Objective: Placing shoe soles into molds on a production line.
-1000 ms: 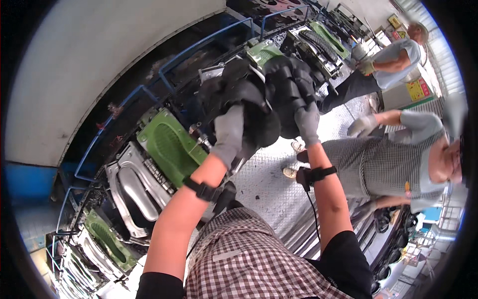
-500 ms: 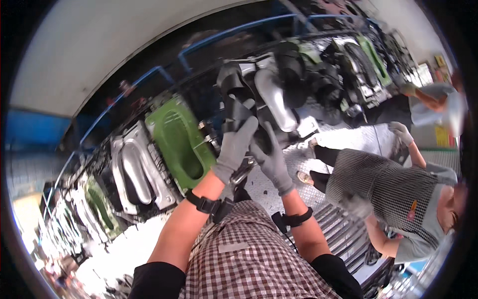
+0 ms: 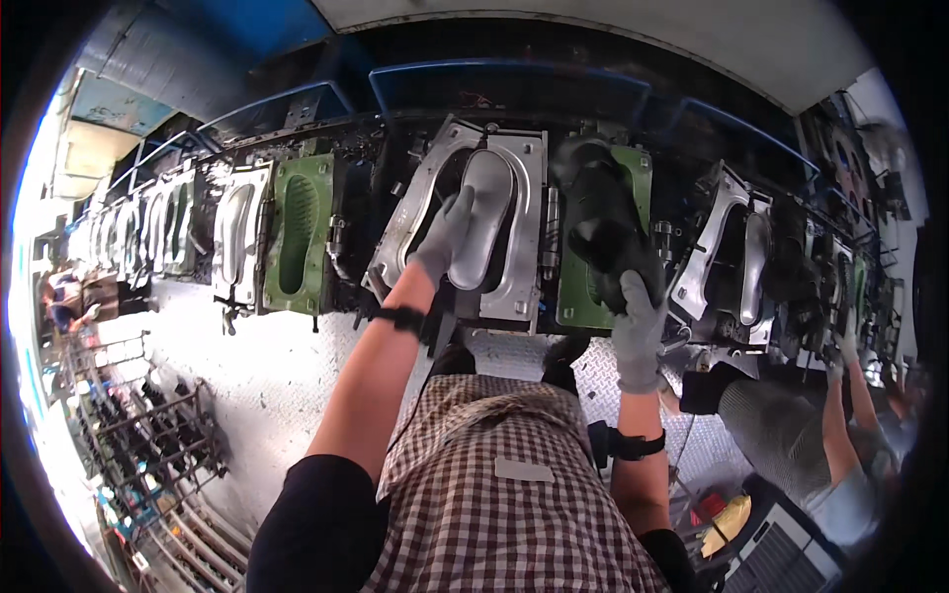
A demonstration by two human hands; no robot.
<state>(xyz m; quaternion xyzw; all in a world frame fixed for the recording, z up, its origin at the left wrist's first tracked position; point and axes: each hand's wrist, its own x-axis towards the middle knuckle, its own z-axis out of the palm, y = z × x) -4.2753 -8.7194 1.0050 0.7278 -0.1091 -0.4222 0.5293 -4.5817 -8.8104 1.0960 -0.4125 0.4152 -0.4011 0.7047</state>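
Note:
My left hand (image 3: 445, 234), in a grey glove, rests against the left edge of a silver sole-shaped plate (image 3: 485, 222). Its fingers look stretched along that edge. The plate lies within an open metal mould frame (image 3: 522, 277). To the right, my gloved right hand (image 3: 639, 331) is closed around the near end of a black boot (image 3: 605, 212). That boot lies over a green mould half (image 3: 576, 296) and covers most of its middle. Some of the right fingers are hidden against the boot.
Another green mould half (image 3: 301, 232) and several silver moulds line the row leftward. Blue rails (image 3: 504, 65) run behind. A co-worker's arms (image 3: 842, 425) reach in at right. A rack with dark items (image 3: 163, 425) stands lower left on the metal floor (image 3: 282, 361).
The view has swung round to face the moulds squarely. My hands, close together on a dark object before, are now apart: left at the silver plate, right on the boot over the green mould.

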